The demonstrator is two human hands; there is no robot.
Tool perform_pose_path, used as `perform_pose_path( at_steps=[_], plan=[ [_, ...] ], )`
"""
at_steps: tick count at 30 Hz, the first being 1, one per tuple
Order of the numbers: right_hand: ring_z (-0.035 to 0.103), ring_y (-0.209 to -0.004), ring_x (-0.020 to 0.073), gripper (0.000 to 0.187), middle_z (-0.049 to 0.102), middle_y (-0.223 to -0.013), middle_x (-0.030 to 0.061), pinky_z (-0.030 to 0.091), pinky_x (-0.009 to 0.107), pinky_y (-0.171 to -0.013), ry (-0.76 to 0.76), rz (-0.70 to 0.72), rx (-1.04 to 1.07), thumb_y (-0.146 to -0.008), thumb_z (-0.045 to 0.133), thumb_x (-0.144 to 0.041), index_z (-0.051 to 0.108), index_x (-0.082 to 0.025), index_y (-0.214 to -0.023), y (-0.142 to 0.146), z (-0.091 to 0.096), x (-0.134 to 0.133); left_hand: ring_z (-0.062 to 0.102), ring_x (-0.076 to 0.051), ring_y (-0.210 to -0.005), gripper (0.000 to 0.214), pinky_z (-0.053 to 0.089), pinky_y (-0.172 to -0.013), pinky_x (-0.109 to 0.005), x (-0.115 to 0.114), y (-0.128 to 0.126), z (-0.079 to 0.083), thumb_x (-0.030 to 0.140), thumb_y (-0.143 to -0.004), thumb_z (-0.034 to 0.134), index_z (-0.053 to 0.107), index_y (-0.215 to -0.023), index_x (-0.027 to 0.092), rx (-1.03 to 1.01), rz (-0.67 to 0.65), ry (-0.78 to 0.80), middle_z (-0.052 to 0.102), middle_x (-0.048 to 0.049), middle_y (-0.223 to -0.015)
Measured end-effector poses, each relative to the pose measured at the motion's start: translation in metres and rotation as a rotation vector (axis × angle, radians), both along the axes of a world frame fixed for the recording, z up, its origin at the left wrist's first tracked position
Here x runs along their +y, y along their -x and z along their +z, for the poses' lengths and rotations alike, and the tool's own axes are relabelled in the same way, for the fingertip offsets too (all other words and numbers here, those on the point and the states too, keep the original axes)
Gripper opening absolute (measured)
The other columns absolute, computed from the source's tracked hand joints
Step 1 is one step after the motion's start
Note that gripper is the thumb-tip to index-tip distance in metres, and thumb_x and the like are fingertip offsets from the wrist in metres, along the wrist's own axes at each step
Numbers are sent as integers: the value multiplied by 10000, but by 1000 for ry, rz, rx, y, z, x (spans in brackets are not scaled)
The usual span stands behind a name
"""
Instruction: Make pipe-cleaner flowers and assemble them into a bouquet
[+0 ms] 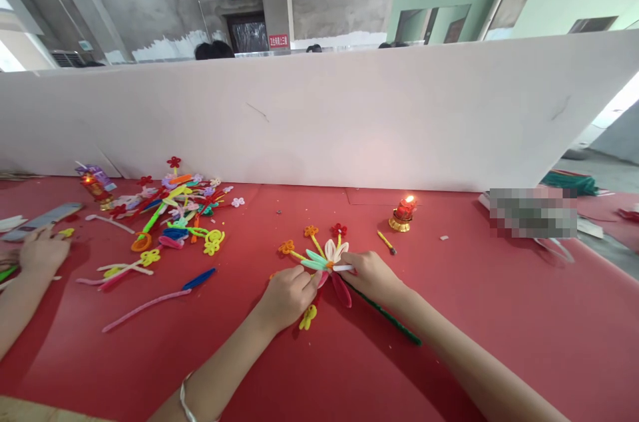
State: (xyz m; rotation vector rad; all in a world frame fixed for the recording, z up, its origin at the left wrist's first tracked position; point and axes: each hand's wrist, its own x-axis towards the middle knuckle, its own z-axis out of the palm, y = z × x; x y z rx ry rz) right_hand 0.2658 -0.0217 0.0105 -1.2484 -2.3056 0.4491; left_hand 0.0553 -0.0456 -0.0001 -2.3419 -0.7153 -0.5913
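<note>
Between my hands lies a pipe-cleaner flower (335, 250) with white, mint and pink looped petals and small orange, red and yellow blossoms on short stems round it. My left hand (290, 295) pinches it at the lower left, by a pink petal. On the right side my right hand (372, 275) is closed on the flower at a white petal close to the centre; its fingertips are partly hidden. A dark green pipe-cleaner stem (387, 319) runs from under my right hand toward the lower right. One yellow blossom (308, 317) hangs below my left hand.
A lit red candle (403, 212) in a gold holder stands behind my right hand, with a yellow stub (387, 242) beside it. Left lies a pile of pipe-cleaner pieces (182, 199). Another person's hand (44, 249) rests near a phone (42, 221) and second candle (94, 190). A white partition (309, 122) rises behind.
</note>
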Motion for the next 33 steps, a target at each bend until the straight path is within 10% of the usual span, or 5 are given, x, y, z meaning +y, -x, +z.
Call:
perform_pose_path(
  at_steps=[33],
  plan=[
    [539,-677,139,164,588,-735,50,344,207,-586,-69,23,-32,-810,468,-139,572,-170,-687,5,-7,1,469,-145,-559,232,293,-474,-267,0,-16,-17,60,-865,429,588,-705,117,-28,12,12,486,-11,-548]
  ],
)
